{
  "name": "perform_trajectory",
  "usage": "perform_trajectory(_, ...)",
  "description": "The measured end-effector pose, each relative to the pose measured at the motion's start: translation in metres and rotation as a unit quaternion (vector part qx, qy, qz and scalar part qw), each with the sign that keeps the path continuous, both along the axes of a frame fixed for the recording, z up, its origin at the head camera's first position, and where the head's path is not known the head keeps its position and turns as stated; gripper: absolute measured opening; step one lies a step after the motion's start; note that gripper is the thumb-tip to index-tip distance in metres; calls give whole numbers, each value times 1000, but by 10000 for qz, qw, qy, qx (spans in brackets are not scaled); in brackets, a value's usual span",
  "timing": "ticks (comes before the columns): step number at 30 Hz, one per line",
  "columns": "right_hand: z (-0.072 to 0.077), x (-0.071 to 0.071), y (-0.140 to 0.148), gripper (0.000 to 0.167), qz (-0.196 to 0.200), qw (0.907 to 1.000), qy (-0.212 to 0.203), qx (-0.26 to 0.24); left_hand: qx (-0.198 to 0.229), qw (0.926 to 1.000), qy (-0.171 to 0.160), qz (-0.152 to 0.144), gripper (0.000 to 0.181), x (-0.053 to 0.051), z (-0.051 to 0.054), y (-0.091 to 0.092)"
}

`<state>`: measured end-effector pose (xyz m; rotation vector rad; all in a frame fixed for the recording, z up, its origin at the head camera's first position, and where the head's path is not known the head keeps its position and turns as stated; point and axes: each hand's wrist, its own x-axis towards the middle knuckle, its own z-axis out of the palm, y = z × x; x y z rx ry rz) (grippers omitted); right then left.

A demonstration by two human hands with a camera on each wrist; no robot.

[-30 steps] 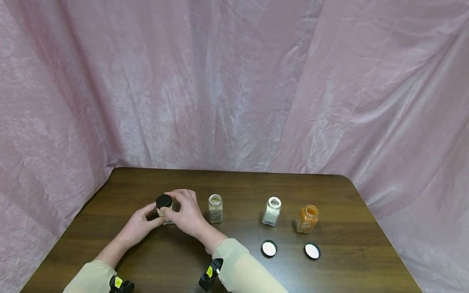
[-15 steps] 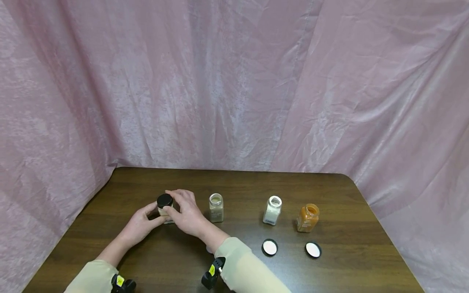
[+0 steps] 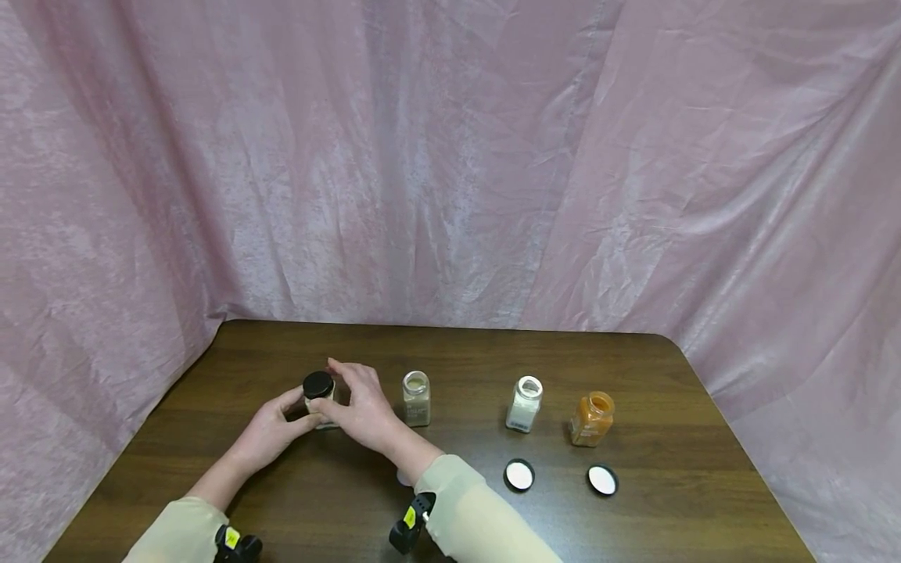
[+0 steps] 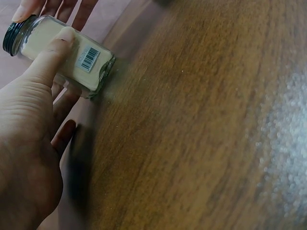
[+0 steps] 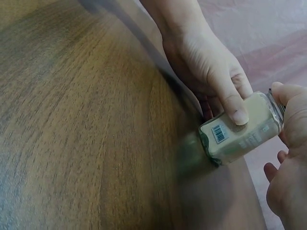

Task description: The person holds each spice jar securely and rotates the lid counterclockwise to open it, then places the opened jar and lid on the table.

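Observation:
A square glass spice jar with pale powder and a barcode label stands at the table's left, its black lid on top. My left hand grips the jar's body, the thumb lying along the label side in the left wrist view. My right hand is spread beside the lid. Its thumb is at the jar's neck, and its index finger stands away from the lid. In the right wrist view, my right hand shows only in part at the edge.
To the right stand three lidless jars: one with greenish-grey contents, a white one and an orange one. Two upturned lids, a left one and a right one, lie in front. A pink curtain hangs behind the wooden table.
My right index finger has moved up and away from the black lid, leaving the hand spread wider. My left hand keeps its hold on the jar.

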<state>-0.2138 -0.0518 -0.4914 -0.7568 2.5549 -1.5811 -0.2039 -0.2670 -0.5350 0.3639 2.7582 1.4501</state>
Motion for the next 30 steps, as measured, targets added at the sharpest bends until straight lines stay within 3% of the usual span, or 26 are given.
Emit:
perform_trajectory(10, -1, -1, -2, 65, -495, 9984, -102, -262, 30, 10000, -80, -5, 60, 0, 1, 1)
perform_trajectory(20, 2, 0, -11, 57, -953, 9952, -137, -188, 87, 9999, -51, -84, 61, 0, 2, 1)
perform_trajectory(30, 4, 2, -13, 48, -975, 9945, -69, -368, 21, 9999, -107, -100, 63, 0, 1, 2)
